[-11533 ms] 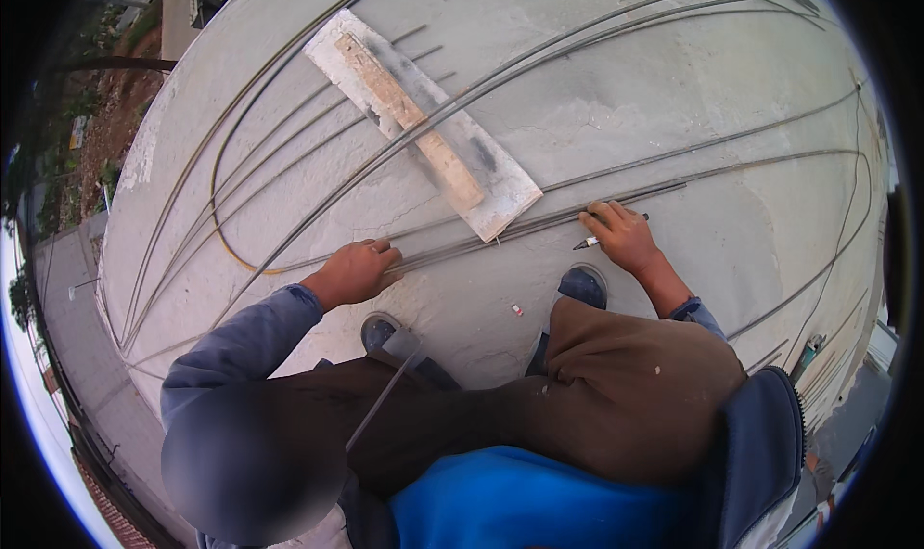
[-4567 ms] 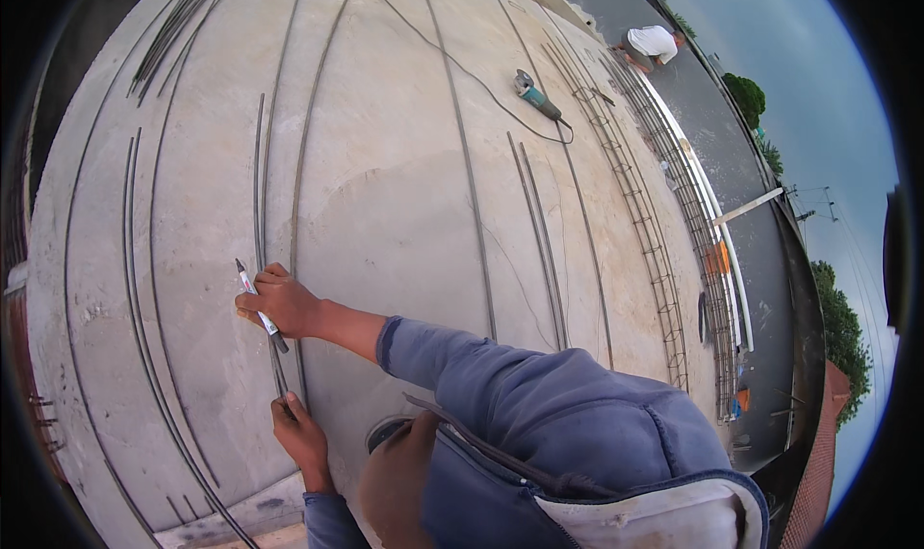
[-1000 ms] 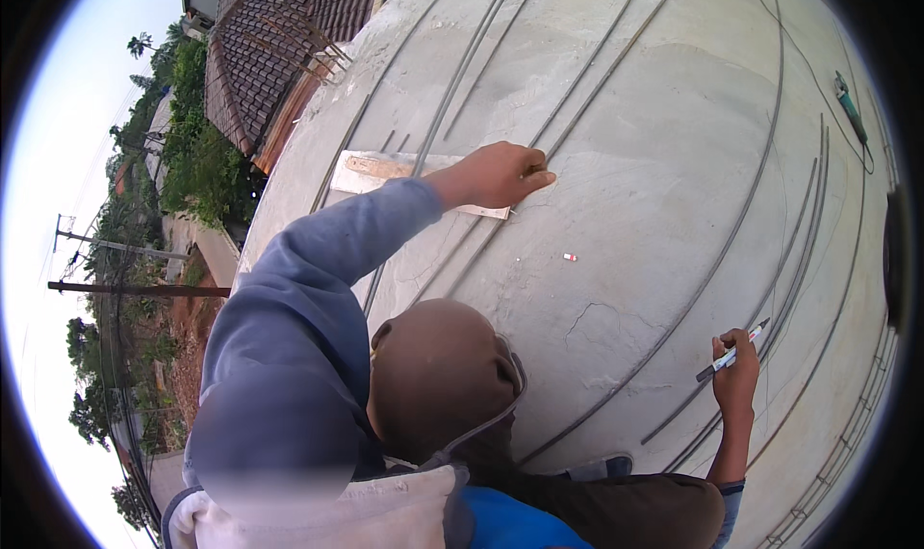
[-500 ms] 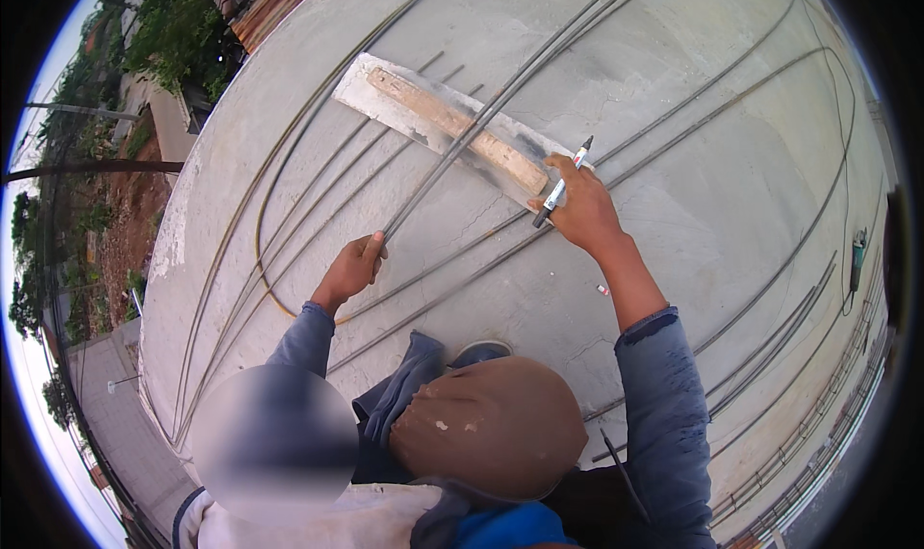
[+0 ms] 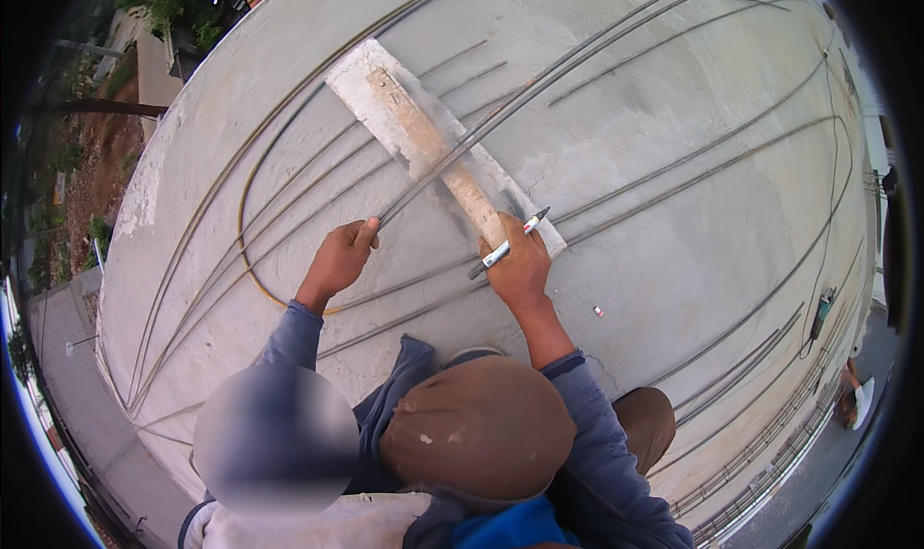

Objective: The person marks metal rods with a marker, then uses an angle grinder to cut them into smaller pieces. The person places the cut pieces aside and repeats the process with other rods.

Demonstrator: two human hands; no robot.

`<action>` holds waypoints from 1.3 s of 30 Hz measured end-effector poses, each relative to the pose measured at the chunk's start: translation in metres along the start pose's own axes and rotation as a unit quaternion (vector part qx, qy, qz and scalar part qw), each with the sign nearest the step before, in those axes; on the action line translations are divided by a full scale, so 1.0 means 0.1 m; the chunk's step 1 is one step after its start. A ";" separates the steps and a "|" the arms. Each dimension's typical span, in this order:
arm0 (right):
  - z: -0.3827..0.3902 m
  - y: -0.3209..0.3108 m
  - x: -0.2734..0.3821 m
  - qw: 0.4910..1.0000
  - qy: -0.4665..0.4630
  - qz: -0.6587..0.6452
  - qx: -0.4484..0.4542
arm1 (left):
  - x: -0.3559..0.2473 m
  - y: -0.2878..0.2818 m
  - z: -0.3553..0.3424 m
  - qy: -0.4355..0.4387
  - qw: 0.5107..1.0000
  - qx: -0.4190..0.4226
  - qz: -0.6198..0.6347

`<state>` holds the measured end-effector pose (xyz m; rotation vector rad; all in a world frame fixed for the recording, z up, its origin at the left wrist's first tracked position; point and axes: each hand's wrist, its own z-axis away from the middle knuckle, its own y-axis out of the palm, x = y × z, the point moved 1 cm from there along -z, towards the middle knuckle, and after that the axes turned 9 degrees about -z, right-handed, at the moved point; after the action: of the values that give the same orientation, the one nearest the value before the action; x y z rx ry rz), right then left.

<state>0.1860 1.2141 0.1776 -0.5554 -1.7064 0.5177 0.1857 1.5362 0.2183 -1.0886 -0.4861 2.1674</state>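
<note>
My left hand [image 5: 339, 260] is closed around the near ends of a pair of long steel rods [image 5: 568, 73]. The rods run away up and to the right, crossing over a whitish board [image 5: 358, 79] with a wooden strip [image 5: 423, 130] fixed along it. My right hand [image 5: 520, 268] is at the near end of that strip, its fingers closed with a white marker [image 5: 513, 241] in them. The marker's dark tip points up and right. Whether these fingers also grip the strip is partly hidden.
More steel rods [image 5: 674, 188] lie across the grey concrete surface [image 5: 635, 260]; one bends into a loop [image 5: 243, 231] at left. A small red-and-white piece [image 5: 599, 311] lies right of my hand. A green power tool [image 5: 823, 313] with a cord and a person [image 5: 855, 400] are at the far right.
My right hand, with the marker, has shifted left and nearer along with the board's near end, and the board slants more steeply. My left hand keeps hold of the rods. The view has turned.
</note>
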 end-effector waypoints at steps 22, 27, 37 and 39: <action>3.27 -4.68 -1.59 0.825 0.497 0.225 -0.145 | 0.48 0.55 0.23 0.162 0.853 -0.410 -0.279; 4.60 -3.98 -1.62 0.766 0.594 0.079 -0.232 | -0.01 0.73 0.45 0.191 0.892 -0.265 -0.314; 4.77 -3.67 -1.85 0.693 0.524 -0.130 -0.478 | -0.47 1.02 1.54 0.143 0.918 -0.130 -0.348; 4.75 -3.52 -1.90 0.569 0.457 -0.316 -0.606 | -0.41 1.08 1.88 0.125 0.919 -0.120 -0.355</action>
<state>-0.2756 0.7995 0.1550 -0.8487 -0.8266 -1.4270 0.0102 1.4238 0.2892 -1.0770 -0.8841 1.3395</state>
